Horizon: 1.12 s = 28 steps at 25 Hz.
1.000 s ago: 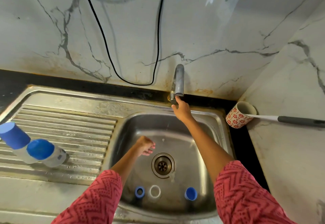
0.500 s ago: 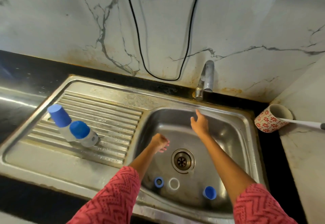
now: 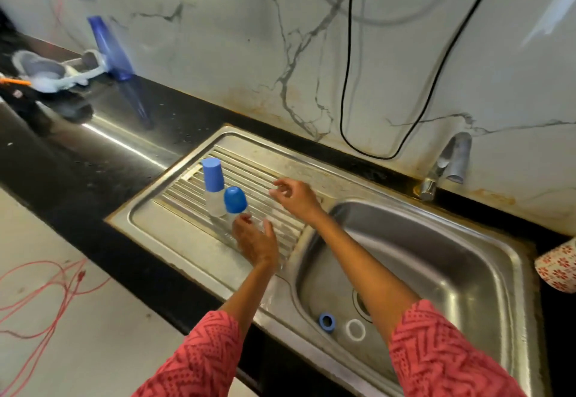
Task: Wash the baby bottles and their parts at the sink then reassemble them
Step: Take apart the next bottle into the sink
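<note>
Two baby bottles stand close together on the ribbed drainboard (image 3: 174,209). The far bottle (image 3: 213,184) has a tall blue cap; the near bottle (image 3: 236,201) has a round blue cap and leans. My left hand (image 3: 254,240) is at the near bottle's clear lower body, thumb and fingers spread on either side of it. My right hand (image 3: 294,197) hovers over the drainboard just right of the bottles, fingers relaxed, holding nothing. In the sink basin (image 3: 452,259) lie a blue ring (image 3: 326,321) and a white ring (image 3: 355,329) near the drain, which my right arm partly hides.
The tap (image 3: 448,162) stands behind the basin with no water visible. A red-patterned cup (image 3: 558,268) sits at the right edge. A blue bottle (image 3: 109,50) and grey items (image 3: 53,69) stand on the black counter at left. A black cable (image 3: 346,84) hangs down the wall.
Both hands left the basin and moved left over the drainboard; my right hand came off the tap earlier. My view swung left. The blue cap in the basin is now hidden.
</note>
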Motion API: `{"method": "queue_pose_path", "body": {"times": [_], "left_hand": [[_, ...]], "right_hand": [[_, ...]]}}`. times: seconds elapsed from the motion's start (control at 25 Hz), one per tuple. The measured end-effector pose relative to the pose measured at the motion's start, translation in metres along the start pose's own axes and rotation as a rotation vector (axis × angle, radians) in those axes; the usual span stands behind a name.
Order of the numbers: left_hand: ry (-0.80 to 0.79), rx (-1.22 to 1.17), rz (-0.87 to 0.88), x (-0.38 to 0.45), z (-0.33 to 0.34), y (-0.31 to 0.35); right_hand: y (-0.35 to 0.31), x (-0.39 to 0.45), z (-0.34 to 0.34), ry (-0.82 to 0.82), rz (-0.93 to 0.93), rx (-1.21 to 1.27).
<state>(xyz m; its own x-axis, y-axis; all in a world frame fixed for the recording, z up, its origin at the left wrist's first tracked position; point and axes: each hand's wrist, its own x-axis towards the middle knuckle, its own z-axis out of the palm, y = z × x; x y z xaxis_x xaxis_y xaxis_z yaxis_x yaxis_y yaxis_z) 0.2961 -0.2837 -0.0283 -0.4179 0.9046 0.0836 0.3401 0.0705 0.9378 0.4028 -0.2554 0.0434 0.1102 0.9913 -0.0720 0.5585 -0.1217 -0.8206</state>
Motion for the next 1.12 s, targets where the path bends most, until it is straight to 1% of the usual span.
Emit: {"method": "queue_pose_path", "body": {"times": [0.08,0.12,0.2,0.28,0.4,0.52,0.6,0.68,0.76,0.8,0.88,0.92,0.96,1.04,1.08,1.12], "left_hand": [[0.041,0.037,-0.108,0.018,-0.009,-0.009],[0.034,0.068,-0.121,0.027,-0.012,-0.011],[-0.039,0.134,-0.116,0.043,-0.013,-0.011],[-0.106,0.184,-0.100,0.049,-0.013,-0.011],[-0.131,0.137,-0.048,0.047,-0.009,-0.007],[-0.256,0.121,0.153,0.026,0.007,0.003],[-0.365,0.136,0.268,0.005,0.023,0.017],[-0.467,0.227,0.348,-0.019,0.040,0.037],[-0.551,0.372,0.380,-0.040,0.055,0.063],[-0.624,0.427,0.431,-0.054,0.061,0.077],[-0.809,0.437,0.539,-0.080,0.071,0.099],[-0.942,0.418,0.529,-0.092,0.074,0.107],[-1.109,0.395,0.452,-0.100,0.078,0.112],[-1.462,0.351,0.281,-0.104,0.084,0.117],[-1.576,0.372,0.257,-0.102,0.085,0.118],[-1.613,0.456,0.312,-0.101,0.086,0.119]], "right_hand": [[-0.030,0.006,0.025,-0.144,-0.102,-0.138],[-0.041,0.009,0.037,-0.191,-0.144,-0.212],[-0.048,0.014,0.052,-0.217,-0.182,-0.284],[-0.048,0.016,0.055,-0.169,-0.157,-0.291],[-0.039,0.010,0.043,-0.100,-0.127,-0.286],[-0.024,-0.003,0.007,-0.037,-0.092,-0.327],[-0.011,-0.015,-0.028,0.038,-0.015,-0.371],[0.002,-0.031,-0.064,0.151,0.106,-0.371],[0.012,-0.050,-0.097,0.240,0.241,-0.365],[0.017,-0.063,-0.114,0.280,0.315,-0.415],[0.025,-0.091,-0.144,0.330,0.441,-0.582],[0.029,-0.105,-0.158,0.332,0.478,-0.612],[0.034,-0.117,-0.169,0.309,0.500,-0.585],[0.042,-0.142,-0.186,0.216,0.446,-0.410],[0.046,-0.153,-0.193,0.144,0.399,-0.309],[0.048,-0.164,-0.201,0.068,0.364,-0.214]]}}
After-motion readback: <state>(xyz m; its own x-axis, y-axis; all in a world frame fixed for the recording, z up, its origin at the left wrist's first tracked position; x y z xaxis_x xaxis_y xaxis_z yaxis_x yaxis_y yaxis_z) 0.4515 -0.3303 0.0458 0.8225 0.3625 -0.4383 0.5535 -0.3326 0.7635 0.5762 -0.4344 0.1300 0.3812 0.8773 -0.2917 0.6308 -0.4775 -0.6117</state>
